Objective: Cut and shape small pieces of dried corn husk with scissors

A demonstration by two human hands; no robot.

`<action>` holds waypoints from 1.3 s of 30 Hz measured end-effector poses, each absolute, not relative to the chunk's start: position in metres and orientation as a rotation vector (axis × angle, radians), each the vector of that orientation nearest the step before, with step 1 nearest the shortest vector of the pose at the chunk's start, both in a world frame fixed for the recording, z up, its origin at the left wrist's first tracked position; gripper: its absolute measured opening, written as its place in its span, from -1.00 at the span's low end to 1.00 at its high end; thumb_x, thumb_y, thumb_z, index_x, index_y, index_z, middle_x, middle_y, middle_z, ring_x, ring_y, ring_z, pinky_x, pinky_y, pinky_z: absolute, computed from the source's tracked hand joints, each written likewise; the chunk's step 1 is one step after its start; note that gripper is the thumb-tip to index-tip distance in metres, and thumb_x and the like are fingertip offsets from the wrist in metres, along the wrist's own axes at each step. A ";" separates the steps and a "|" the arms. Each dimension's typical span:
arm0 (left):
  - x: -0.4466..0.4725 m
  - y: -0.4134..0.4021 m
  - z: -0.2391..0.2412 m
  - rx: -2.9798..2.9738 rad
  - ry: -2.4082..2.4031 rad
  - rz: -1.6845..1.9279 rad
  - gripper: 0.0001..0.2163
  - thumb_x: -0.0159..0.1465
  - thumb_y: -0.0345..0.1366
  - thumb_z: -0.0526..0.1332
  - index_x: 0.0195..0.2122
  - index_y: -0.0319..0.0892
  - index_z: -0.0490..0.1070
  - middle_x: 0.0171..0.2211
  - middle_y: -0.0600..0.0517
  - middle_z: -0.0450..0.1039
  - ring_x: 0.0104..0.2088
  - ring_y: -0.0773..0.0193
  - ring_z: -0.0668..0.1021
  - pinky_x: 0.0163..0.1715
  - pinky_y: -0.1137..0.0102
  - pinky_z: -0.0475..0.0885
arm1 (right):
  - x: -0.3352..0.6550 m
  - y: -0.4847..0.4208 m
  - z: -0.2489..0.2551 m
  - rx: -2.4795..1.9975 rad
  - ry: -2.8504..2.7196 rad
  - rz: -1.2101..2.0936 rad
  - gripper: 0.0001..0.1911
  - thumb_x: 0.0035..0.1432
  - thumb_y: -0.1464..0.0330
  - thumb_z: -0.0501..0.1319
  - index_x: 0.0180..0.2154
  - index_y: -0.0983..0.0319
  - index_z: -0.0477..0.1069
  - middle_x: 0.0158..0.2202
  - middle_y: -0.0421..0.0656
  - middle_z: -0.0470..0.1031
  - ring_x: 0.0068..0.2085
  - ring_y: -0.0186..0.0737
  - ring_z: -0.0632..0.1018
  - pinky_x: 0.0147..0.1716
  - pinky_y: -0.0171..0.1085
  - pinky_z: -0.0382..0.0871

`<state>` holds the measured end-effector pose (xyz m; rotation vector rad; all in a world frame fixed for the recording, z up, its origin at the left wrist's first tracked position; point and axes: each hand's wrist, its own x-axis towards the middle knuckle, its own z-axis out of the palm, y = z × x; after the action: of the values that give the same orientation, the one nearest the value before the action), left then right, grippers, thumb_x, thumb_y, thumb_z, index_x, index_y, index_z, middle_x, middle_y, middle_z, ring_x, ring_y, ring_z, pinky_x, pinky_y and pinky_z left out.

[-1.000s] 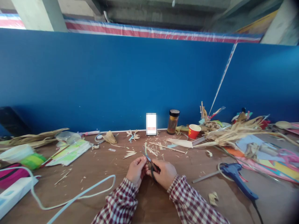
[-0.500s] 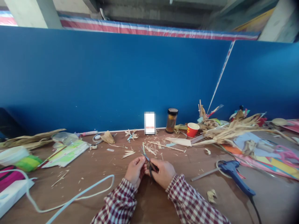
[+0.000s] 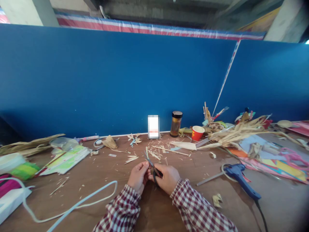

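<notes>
Over the middle of the table my right hand (image 3: 167, 177) is closed around the black handles of a pair of scissors (image 3: 156, 173). The blades point away and to the left, past the fingertips of my left hand (image 3: 138, 175). Those left fingers are pinched together at a thin, pale yellowish strip (image 3: 147, 152) that stands up beside the blades. Most of the strip is hidden by the fingers, and the blade tips are too small to tell whether they touch it. Just beyond my hands lie cut pale slivers (image 3: 131, 159) and a long thin stick (image 3: 169, 150).
A blue glue gun (image 3: 243, 180) lies at right with its cord. Dried corn husks (image 3: 241, 130), a red paper cup (image 3: 198, 133) and a dark-lidded bottle (image 3: 176, 125) stand behind. At left are a white cable (image 3: 72, 211), a power strip (image 3: 13, 203) and a painted sheet (image 3: 67, 159).
The view has shifted slightly, so everything sits a little further left. Both hands keep nearly the same pose, and the scissor blades look slightly further apart.
</notes>
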<state>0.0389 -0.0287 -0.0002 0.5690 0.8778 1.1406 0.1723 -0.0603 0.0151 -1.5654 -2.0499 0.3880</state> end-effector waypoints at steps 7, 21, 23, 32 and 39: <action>0.039 -0.028 -0.003 0.573 0.858 1.140 -0.77 -0.08 -0.33 0.38 -0.48 -0.30 0.36 -0.74 0.16 0.28 -0.73 0.52 0.32 -0.73 0.62 0.29 | 0.173 -0.060 0.013 -1.536 -2.049 0.384 -0.78 0.03 0.13 0.15 -0.38 0.12 0.39 -0.49 -0.25 0.45 -0.46 -0.31 0.41 -0.52 -0.39 0.04; 0.037 -0.026 -0.011 0.618 0.847 1.130 -0.78 -0.08 -0.32 0.37 -0.48 -0.29 0.36 -0.68 0.15 0.31 -0.70 0.52 0.33 -0.70 0.60 0.31 | 0.174 -0.060 0.013 -1.559 -2.063 0.336 -0.78 0.02 0.12 0.16 -0.40 0.14 0.36 -0.51 -0.27 0.41 -0.48 -0.34 0.37 -0.55 -0.39 -0.03; 0.038 -0.026 -0.010 0.616 0.854 1.132 -0.77 -0.10 -0.32 0.38 -0.49 -0.29 0.36 -0.68 0.16 0.30 -0.70 0.52 0.33 -0.71 0.60 0.30 | 0.174 -0.060 0.013 -1.562 -2.063 0.313 -0.78 0.03 0.13 0.14 -0.42 0.15 0.35 -0.52 -0.28 0.40 -0.49 -0.35 0.36 -0.55 -0.39 -0.03; 0.039 -0.026 -0.009 0.583 0.857 1.125 -0.75 -0.15 -0.31 0.40 -0.50 -0.28 0.38 -0.72 0.17 0.30 -0.71 0.52 0.32 -0.70 0.62 0.27 | 0.175 -0.060 0.010 -1.541 -2.074 0.258 -0.79 0.07 0.17 0.09 -0.45 0.16 0.30 -0.54 -0.30 0.38 -0.50 -0.37 0.35 -0.55 -0.39 -0.05; 0.039 -0.027 -0.007 0.577 0.855 1.130 -0.71 -0.19 -0.29 0.42 -0.50 -0.28 0.38 -0.71 0.16 0.32 -0.71 0.54 0.32 -0.71 0.63 0.28 | 0.174 -0.060 0.011 -1.536 -2.085 0.259 -0.77 0.08 0.15 0.09 -0.45 0.17 0.30 -0.54 -0.28 0.39 -0.49 -0.36 0.36 -0.54 -0.39 -0.04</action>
<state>0.0388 -0.0271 -0.0074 0.5772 0.8549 1.1301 0.1742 -0.0597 0.0106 -1.5364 -2.0855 0.2591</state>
